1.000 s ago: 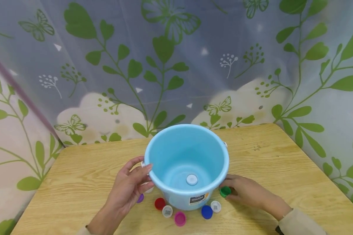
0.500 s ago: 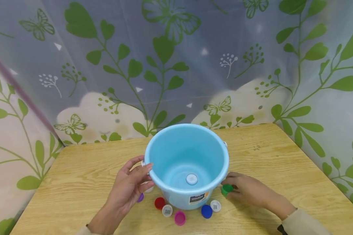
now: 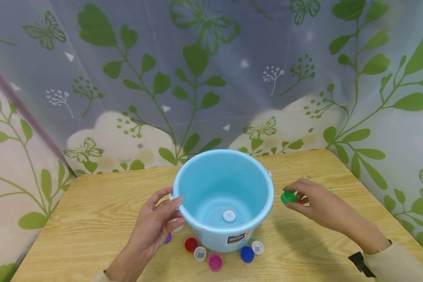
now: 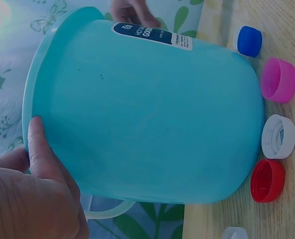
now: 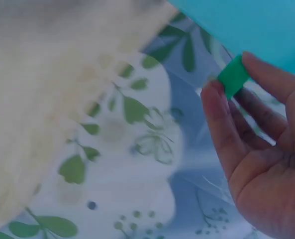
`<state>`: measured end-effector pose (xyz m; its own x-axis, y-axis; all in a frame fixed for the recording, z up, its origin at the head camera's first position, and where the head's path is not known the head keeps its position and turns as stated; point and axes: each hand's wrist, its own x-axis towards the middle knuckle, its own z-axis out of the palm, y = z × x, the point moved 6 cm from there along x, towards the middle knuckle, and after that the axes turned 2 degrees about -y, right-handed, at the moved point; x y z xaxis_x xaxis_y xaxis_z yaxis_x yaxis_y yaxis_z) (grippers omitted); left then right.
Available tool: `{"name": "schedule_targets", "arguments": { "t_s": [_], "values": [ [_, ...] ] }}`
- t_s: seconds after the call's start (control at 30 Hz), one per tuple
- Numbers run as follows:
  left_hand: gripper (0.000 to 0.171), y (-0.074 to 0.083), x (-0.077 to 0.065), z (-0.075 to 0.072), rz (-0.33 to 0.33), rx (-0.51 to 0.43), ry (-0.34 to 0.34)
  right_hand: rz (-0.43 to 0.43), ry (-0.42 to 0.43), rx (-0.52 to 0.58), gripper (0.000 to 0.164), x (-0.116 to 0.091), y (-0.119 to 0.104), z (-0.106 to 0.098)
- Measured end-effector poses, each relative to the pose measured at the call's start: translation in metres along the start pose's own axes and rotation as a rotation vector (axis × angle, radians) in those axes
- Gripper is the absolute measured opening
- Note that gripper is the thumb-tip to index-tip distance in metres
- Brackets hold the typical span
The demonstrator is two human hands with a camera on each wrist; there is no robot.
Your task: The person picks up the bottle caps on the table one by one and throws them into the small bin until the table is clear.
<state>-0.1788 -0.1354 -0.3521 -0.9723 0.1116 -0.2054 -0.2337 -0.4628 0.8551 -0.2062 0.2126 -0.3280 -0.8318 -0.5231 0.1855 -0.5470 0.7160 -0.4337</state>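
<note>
A light blue bucket (image 3: 229, 172) stands on the wooden table, and one pale bottle cap (image 3: 229, 216) lies on its bottom. My left hand (image 3: 155, 219) grips the bucket's left rim, thumb over the edge; the left wrist view shows the thumb and fingers at that rim. To the right of the bucket, my right hand (image 3: 317, 199) pinches a green bottle cap (image 3: 289, 197) between thumb and fingertips, raised above the table. The right wrist view shows the green cap at the fingertips, with the bucket's wall beyond it.
Around the bucket's base lie a red cap (image 3: 191, 244), a pink cap (image 3: 215, 262), a blue cap (image 3: 247, 254), white caps (image 3: 258, 247) and a purple cap (image 3: 168, 238). A leaf-patterned cloth (image 3: 211, 78) hangs behind the table (image 3: 116, 199).
My right hand has lifted the green cap from beside the bucket's base, upward and to the right. The left hand and the bucket have stayed in place.
</note>
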Motion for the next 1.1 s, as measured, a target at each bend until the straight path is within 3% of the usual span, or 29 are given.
{"name": "schedule_targets", "arguments": {
  "t_s": [0.2, 0.47, 0.67, 0.87, 1.1],
  "values": [
    [0.046, 0.0, 0.0, 0.0, 0.003, -0.004, -0.005, 0.036, 0.183, 0.035, 0.033, 0.01, -0.011, -0.034],
    [0.048, 0.0, 0.0, 0.0, 0.003, 0.002, 0.001, -0.097, 0.29, 0.037, 0.037, 0.029, -0.039, -0.056],
    [0.049, 0.0, -0.001, -0.001, 0.011, 0.002, 0.009, -0.117, 0.276, 0.094, 0.036, 0.05, -0.057, -0.052],
    [0.049, 0.0, -0.001, -0.001, 0.012, 0.0, 0.013, -0.093, 0.206, 0.173, 0.037, 0.069, -0.067, -0.038],
    [0.049, -0.001, 0.0, 0.0, 0.013, -0.003, 0.016, -0.125, 0.128, 0.194, 0.038, 0.086, -0.074, -0.02]
  ]
}}
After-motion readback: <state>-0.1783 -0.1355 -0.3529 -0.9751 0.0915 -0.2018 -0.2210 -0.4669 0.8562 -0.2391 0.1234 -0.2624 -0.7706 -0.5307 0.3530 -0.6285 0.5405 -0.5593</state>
